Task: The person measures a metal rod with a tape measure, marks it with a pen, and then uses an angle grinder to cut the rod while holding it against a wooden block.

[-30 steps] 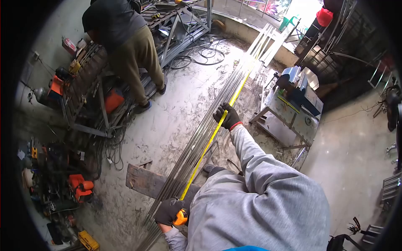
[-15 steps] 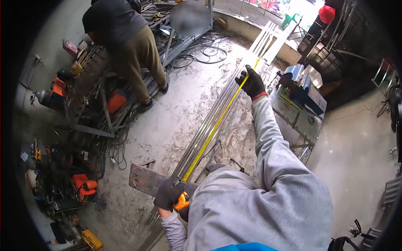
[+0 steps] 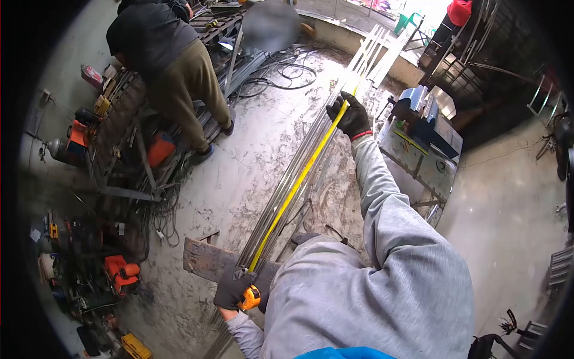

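Note:
My gloved left hand [image 3: 234, 288] is closed around an orange tape measure [image 3: 250, 297], low in the view. Its yellow blade [image 3: 299, 183] runs out along a bundle of long thin metal bars [image 3: 286, 190]. My right hand [image 3: 351, 116], in a black glove with a red cuff, reaches far forward with its fingers closed on the blade. Beyond that hand the blade continues over the bars, and its tip is lost in the glare. A worn wooden plank [image 3: 206, 258] lies crosswise under the near part of the bars.
Another person [image 3: 173, 78] bends over a cluttered metal rack on the left. Black cables [image 3: 286, 78] coil on the floor. A metal work table with a blue machine [image 3: 418, 119] stands at right. Orange tools [image 3: 122, 274] lie at lower left.
My left hand has drawn a little back along the bars with the tape case. The blade now shows more of its yellow face. My right hand stays on the blade as the view shifts slightly.

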Motion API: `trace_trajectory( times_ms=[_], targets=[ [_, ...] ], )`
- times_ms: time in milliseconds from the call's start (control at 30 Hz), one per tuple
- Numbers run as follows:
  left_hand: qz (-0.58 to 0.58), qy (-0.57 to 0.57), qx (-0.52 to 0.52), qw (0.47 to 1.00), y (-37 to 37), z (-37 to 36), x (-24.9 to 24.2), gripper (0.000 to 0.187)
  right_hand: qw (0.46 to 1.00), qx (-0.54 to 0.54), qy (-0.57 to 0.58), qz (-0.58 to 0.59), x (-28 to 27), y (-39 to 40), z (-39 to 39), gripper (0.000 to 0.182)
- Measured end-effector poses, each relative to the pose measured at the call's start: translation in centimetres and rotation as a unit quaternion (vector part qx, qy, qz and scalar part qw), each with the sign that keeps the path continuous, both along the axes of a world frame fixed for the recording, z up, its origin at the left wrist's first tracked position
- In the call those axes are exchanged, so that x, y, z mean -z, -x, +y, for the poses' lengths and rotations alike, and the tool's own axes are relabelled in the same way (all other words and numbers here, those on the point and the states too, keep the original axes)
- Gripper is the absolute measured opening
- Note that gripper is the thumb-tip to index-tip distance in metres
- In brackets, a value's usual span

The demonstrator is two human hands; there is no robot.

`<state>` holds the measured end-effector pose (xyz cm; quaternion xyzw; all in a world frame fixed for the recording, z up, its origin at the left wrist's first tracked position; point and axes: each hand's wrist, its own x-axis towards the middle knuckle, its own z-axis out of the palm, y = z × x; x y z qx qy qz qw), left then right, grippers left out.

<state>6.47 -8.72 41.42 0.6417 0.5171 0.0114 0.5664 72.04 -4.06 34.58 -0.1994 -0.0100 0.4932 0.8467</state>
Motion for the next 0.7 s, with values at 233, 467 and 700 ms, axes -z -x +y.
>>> trace_trajectory(
  times_ms=[233, 467, 700],
  targets=[
    [-0.014, -0.031, 0.000, 0.999, 4.7, -4.0, -3.5, 0.028, 0.995, -0.012, 0.070, 0.065, 3.3, 4.4, 0.9, 0.014],
    [0.046, 0.045, -0.096, 0.993, 7.0, -8.4, -5.3, 0.035, 0.972, -0.146, 0.117, 0.145, 10.7, 10.7, 2.1, 0.024],
    [-0.027, 0.136, -0.229, 0.963, 8.9, -13.2, -3.7, 0.028, 0.940, -0.246, 0.151, 0.184, 11.6, 19.4, 4.2, 0.025]
  ],
)
